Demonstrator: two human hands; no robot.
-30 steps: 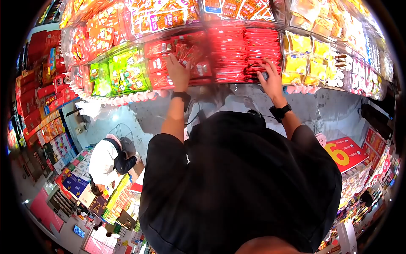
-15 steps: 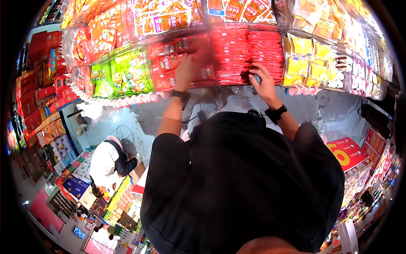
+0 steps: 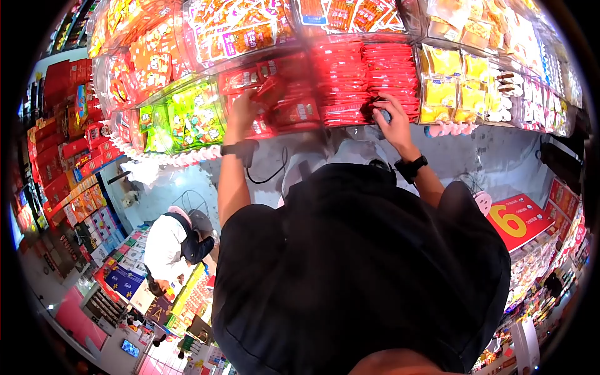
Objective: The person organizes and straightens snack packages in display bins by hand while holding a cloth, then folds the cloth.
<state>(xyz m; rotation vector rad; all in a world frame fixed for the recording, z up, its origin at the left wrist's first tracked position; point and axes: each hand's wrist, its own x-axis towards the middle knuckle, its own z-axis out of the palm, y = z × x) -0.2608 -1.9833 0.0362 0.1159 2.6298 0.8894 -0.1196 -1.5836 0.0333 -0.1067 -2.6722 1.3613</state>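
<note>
My left hand (image 3: 242, 119) is over the left part of a bin of flat red snack packets (image 3: 296, 112). Its fingers are blurred beside a tilted red packet (image 3: 269, 90), and whether they grip it is unclear. My right hand (image 3: 395, 124) rests at the front of tall, neat stacks of red packets (image 3: 390, 78). Its fingers curl around a small dark object with a bluish face (image 3: 384, 115), too small to name. A dark band is on each wrist.
Green packets (image 3: 194, 115) fill the bin on the left, yellow packets (image 3: 441, 90) the one on the right. Further bins of snacks rise behind. A person in white (image 3: 165, 247) bends over goods at lower left. A red sign (image 3: 519, 220) stands at right.
My left hand has moved left, away from the middle of the red packet bin to its left side. My right hand stays almost in place by the stacks.
</note>
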